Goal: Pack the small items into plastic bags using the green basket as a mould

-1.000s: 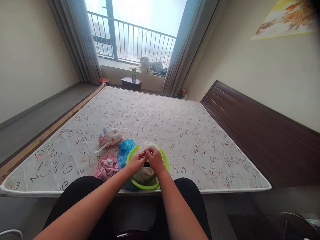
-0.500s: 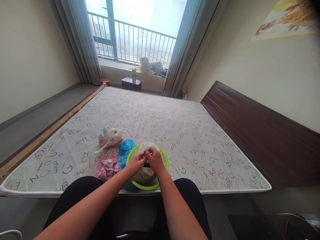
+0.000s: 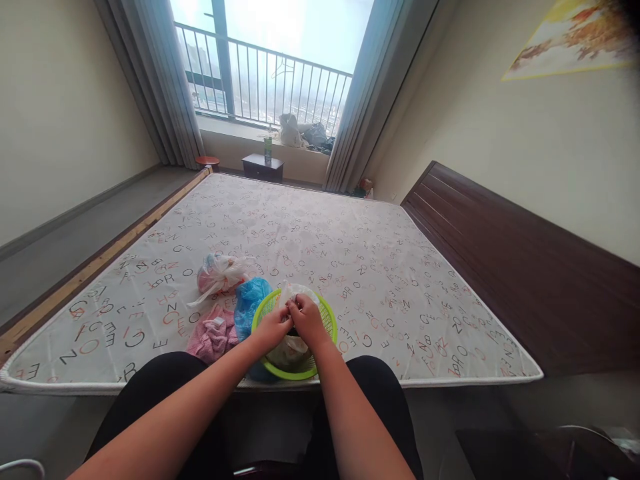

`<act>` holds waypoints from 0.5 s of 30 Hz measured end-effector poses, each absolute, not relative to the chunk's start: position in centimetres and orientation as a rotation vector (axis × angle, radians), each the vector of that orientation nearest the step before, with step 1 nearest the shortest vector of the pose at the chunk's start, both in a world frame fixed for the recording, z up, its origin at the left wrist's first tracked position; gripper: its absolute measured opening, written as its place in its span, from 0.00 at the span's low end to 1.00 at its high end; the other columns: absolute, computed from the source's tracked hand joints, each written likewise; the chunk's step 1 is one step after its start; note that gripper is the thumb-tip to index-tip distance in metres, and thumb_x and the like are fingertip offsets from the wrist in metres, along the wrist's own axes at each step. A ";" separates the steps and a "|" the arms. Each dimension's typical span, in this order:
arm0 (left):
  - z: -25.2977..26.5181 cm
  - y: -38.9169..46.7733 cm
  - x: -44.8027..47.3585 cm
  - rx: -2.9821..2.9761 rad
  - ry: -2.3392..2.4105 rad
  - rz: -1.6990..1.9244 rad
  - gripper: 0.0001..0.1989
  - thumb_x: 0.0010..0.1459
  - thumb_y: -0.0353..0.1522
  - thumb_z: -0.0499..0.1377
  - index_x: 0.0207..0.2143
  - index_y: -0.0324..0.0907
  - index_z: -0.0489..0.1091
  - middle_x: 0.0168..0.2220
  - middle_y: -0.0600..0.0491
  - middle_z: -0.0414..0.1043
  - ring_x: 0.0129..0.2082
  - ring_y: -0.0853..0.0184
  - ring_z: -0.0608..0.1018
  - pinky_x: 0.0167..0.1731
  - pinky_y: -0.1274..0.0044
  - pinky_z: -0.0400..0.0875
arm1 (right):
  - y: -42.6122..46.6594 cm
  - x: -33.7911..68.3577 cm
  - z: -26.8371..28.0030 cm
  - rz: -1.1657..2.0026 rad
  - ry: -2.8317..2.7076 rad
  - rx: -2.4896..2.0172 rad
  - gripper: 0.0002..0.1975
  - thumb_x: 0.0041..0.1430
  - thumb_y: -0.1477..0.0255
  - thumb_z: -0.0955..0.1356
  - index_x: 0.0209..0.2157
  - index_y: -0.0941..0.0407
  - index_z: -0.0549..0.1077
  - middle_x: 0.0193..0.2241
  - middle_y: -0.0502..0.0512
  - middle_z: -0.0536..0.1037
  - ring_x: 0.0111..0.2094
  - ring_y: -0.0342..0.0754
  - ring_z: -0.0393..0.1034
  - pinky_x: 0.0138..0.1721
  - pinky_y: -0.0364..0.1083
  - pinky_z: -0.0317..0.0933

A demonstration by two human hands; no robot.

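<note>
My left hand (image 3: 275, 328) and my right hand (image 3: 306, 317) meet above a lime-green plastic basket (image 3: 332, 320), which stands near the mattress's front edge. Both hands are closed, with fingertips pinched together at one spot. Whatever is between them is too small and covered to make out. A whitish plastic bag (image 3: 289, 353) lies inside the basket, its crumpled upper part showing just beyond my fingers. Left of the basket, a blue plastic bag (image 3: 251, 300) leans close to its rim. Beside that lies a pink cloth (image 3: 214, 335), and farther back sits a knotted clear plastic bag (image 3: 223, 273) with pinkish contents.
The letter-printed mattress (image 3: 390, 267) stretches ahead, with a dark wooden headboard (image 3: 520, 267) on its right and a bed rail (image 3: 115, 253) on its left. A small dark cabinet (image 3: 263, 167) with a green bottle (image 3: 268, 149) stands by the window. My knees touch the near side.
My hands stay at the same spot over the basket, with slight finger movement. The plastic just beyond my fingers has shifted a little. The other things have kept their places.
</note>
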State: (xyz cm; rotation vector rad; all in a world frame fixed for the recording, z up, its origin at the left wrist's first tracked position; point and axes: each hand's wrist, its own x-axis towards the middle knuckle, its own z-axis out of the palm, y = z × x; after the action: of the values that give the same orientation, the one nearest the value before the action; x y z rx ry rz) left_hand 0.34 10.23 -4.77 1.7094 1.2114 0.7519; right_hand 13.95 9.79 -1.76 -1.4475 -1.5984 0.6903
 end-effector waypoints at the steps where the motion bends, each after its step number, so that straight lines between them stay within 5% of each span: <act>1: -4.9 10.2 0.3 1.715 1.211 0.756 0.19 0.60 0.42 0.55 0.43 0.40 0.79 0.38 0.48 0.81 0.41 0.56 0.79 0.47 0.69 0.72 | 9.8 13.9 -1.8 0.690 -1.599 -1.450 0.14 0.62 0.67 0.64 0.22 0.52 0.61 0.24 0.47 0.67 0.28 0.46 0.61 0.31 0.44 0.53; 15: -5.0 10.4 0.3 1.721 1.148 0.744 0.18 0.61 0.39 0.55 0.44 0.39 0.78 0.41 0.47 0.81 0.45 0.56 0.79 0.48 0.69 0.70 | 9.8 13.9 -2.2 0.713 -1.635 -1.432 0.14 0.64 0.67 0.64 0.23 0.53 0.63 0.25 0.48 0.69 0.29 0.46 0.63 0.33 0.45 0.54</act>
State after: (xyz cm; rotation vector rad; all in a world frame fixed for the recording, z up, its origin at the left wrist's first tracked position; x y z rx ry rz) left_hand 0.31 10.36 -5.02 1.7206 1.1475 0.7436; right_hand 13.86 9.83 -2.18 -1.4321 -1.6347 0.7131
